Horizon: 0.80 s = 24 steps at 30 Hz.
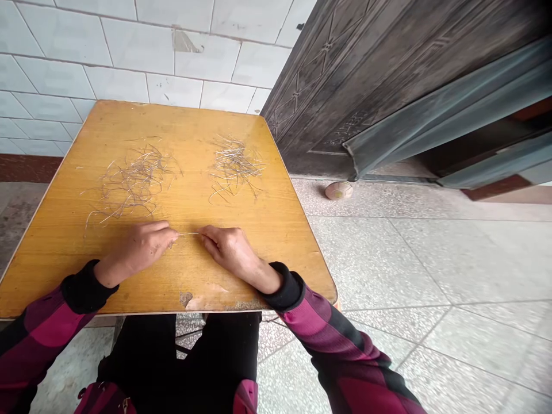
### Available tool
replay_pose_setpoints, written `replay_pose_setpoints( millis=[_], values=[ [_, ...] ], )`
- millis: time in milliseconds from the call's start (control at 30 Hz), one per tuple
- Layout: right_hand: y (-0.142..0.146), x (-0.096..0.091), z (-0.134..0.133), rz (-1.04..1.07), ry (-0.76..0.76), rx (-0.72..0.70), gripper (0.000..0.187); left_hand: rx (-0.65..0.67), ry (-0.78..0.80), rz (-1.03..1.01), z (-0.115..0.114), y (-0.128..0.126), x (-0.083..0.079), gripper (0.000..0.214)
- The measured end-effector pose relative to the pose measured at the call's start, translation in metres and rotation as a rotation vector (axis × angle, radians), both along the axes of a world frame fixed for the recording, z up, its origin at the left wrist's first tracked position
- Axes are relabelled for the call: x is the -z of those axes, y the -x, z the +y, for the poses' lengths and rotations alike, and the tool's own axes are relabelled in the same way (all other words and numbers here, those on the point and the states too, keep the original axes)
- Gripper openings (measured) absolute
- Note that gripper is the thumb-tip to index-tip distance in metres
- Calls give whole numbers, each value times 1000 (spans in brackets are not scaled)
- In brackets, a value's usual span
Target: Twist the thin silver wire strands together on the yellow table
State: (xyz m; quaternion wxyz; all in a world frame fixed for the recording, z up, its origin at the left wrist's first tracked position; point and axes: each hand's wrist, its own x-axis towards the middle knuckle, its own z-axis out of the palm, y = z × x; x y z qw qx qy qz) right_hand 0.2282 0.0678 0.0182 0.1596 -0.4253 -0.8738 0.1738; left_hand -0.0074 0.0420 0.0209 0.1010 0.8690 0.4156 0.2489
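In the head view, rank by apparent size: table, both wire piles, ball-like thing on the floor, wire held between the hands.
1. Table
2. Left wire pile
3. Right wire pile
4. Ball-like thing
5. Held wire, a thin line

I note a yellow table, near edge chipped. On it, apart: left wire pile, smaller right wire pile.
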Motion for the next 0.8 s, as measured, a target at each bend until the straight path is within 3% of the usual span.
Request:
replay_pose_setpoints(
  millis=[333,500,633,800],
  values=[
    [-4,0,7,37,6,84,21,-69,-84,122,6,10,-3,23],
    [-9,-1,14,-11,-56,206,23,-183,-102,-37,13,17,-8,21],
    [-4,0,13,-70,-57,199,22,-113,-35,-138,16,-1,-16,15],
    [2,2,10,-96,-45,175,22,24,-40,150,30,-38,-14,17]
  ],
)
